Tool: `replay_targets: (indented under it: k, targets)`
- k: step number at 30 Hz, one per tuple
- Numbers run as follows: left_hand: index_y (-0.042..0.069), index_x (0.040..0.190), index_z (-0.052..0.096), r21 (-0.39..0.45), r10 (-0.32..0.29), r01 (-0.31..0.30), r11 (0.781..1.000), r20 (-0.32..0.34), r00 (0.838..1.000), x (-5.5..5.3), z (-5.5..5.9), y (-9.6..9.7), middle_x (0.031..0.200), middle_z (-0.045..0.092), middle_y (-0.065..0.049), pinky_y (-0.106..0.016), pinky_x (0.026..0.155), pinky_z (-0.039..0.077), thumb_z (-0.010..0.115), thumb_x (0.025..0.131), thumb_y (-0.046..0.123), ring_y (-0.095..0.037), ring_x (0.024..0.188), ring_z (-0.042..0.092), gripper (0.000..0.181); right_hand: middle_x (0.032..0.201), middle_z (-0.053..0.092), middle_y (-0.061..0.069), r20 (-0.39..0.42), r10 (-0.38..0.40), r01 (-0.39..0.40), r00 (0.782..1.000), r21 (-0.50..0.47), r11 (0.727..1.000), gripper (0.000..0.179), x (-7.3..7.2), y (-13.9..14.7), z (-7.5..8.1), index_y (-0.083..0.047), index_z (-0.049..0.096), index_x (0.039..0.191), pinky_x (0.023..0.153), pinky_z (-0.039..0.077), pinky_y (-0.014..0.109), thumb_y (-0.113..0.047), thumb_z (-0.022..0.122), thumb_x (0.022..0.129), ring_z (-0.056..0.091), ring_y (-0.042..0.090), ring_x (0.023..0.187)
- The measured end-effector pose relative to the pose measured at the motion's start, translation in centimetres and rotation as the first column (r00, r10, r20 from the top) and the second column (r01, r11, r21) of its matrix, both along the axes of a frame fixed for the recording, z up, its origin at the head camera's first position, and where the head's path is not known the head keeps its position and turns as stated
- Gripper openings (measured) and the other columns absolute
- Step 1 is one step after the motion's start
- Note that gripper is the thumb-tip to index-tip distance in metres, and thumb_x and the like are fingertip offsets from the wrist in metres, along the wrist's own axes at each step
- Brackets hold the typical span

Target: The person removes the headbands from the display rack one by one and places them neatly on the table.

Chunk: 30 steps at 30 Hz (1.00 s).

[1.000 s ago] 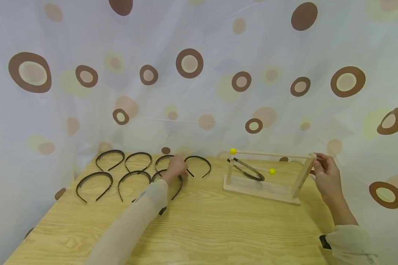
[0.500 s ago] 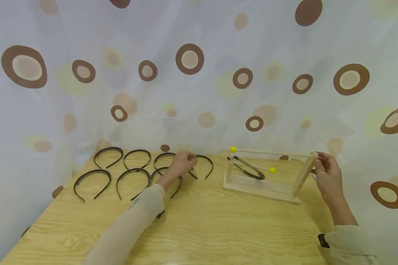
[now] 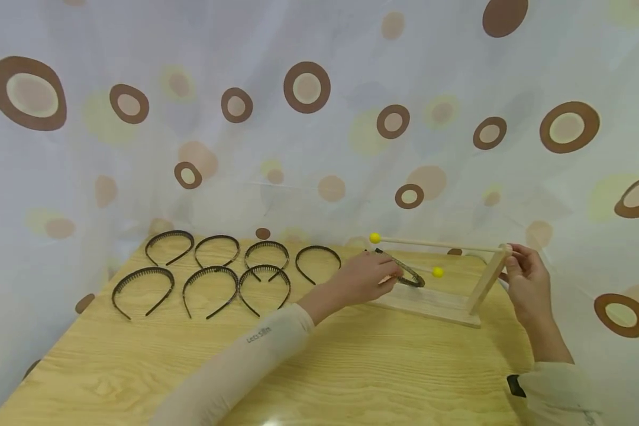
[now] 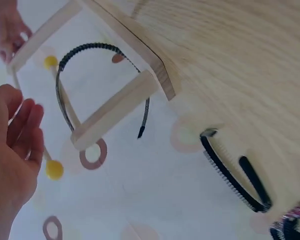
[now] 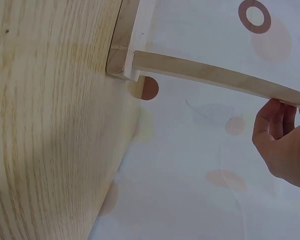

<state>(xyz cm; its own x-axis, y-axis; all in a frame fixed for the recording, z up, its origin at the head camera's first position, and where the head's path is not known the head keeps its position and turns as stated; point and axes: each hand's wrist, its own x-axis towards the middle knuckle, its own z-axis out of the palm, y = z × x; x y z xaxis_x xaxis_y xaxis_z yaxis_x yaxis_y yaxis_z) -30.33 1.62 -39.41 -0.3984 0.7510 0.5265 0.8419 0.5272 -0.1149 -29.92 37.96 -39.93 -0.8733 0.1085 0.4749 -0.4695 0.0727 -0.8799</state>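
A wooden rack (image 3: 436,307) with two rods, each tipped by a yellow ball (image 3: 375,238), stands at the table's right. A dark toothed headband (image 4: 85,46) hangs on the lower rod, tilted. My left hand (image 3: 362,278) is over the rack's left end, hiding that upright in the head view. In the left wrist view the fingers are loosely bent beside the upper rod, with nothing between them. My right hand (image 3: 527,284) pinches the top of the right upright (image 5: 205,72) between thumb and fingers.
Several dark headbands lie in two rows on the left of the wooden table (image 3: 351,378), among them a front-left one (image 3: 144,270). A lone headband (image 3: 318,248) lies nearest the rack. A spotted curtain (image 3: 330,148) hangs behind the table.
My left hand has moved right, from above the headbands to the rack's left end. My right hand keeps its grip on the upright. The view has tilted slightly.
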Motion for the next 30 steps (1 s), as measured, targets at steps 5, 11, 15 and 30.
replay_targets:
  k: [5,11,15,30]
  targets:
    - [0.019,0.139,0.061,-0.142,0.081,-0.095,0.985,-0.102,0.991,-0.9,0.2,2.9,0.136,0.059,0.004,-0.028,0.103,0.041,0.061,0.104,0.024,-0.013,0.124,0.054,0.036,0.124,0.052,0.0,0.01,-0.012,0.012,1.0,0.011,1.0,0.037,0.0,0.1,0.0,-0.007,0.049,0.144,0.082,0.052,0.016,-0.015,0.049,0.107,0.054,0.01,0.108]
    - [0.019,0.151,0.05,-0.294,0.191,-0.251,0.922,-0.218,0.957,-2.2,-0.6,4.5,0.147,0.051,0.004,-0.03,0.108,0.038,0.056,0.107,0.024,-0.015,0.134,0.046,0.044,0.125,0.053,0.0,0.005,-0.009,0.009,1.0,0.027,1.0,0.039,-0.2,0.1,0.2,-0.007,0.049,0.144,0.082,0.052,0.016,-0.017,0.051,0.107,0.055,0.01,0.108]
    - [0.022,0.144,0.057,-0.292,0.213,-0.292,0.911,-0.272,0.938,-2.6,-0.8,4.8,0.137,0.056,0.005,-0.028,0.096,0.043,0.055,0.108,0.022,-0.014,0.122,0.051,0.036,0.125,0.053,-0.001,0.006,-0.005,0.005,1.0,0.022,1.0,0.038,0.0,0.2,0.0,-0.008,0.05,0.144,0.082,0.052,0.016,-0.018,0.05,0.107,0.056,0.009,0.109]
    - [0.023,0.127,0.066,-0.272,0.199,-0.283,0.92,-0.299,0.933,-2.4,-0.4,5.3,0.118,0.053,0.005,-0.025,0.079,0.038,0.05,0.109,0.021,-0.013,0.096,0.045,0.024,0.125,0.054,-0.001,0.004,-0.011,0.011,1.0,0.021,1.0,0.038,0.1,0.3,0.0,-0.007,0.05,0.144,0.082,0.052,0.016,-0.017,0.05,0.107,0.057,0.009,0.107]
